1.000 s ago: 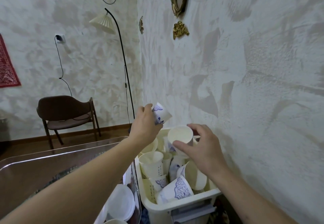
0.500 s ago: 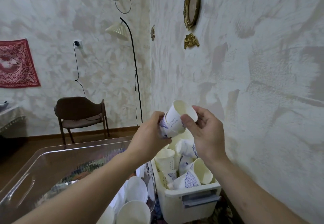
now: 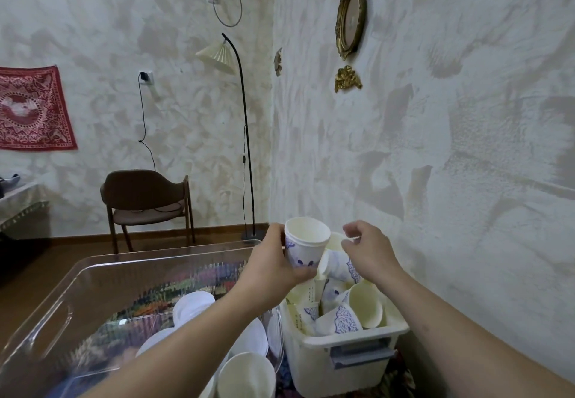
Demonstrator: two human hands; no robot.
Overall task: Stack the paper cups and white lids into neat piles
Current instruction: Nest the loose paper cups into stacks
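Observation:
My left hand [image 3: 273, 265] grips a small nested stack of white paper cups [image 3: 305, 243] with blue patterns, held upright with the mouth up, above the white bin [image 3: 339, 357]. My right hand [image 3: 367, 249] hovers just right of the stack, fingers loosely curled and holding nothing. The bin holds several loose paper cups [image 3: 345, 319] lying at all angles. White lids [image 3: 193, 304] lie in the clear plastic tub [image 3: 62, 313] to the left, partly hidden by my left forearm.
The textured wall runs close along the right of the bin. A brown chair [image 3: 146, 198] and a floor lamp [image 3: 245, 136] stand at the far wall. A patterned cloth shows under the clear tub.
My right hand slid its cup down into the cup in my left hand and let go. The stack turned upright and my right hand drew away to the right.

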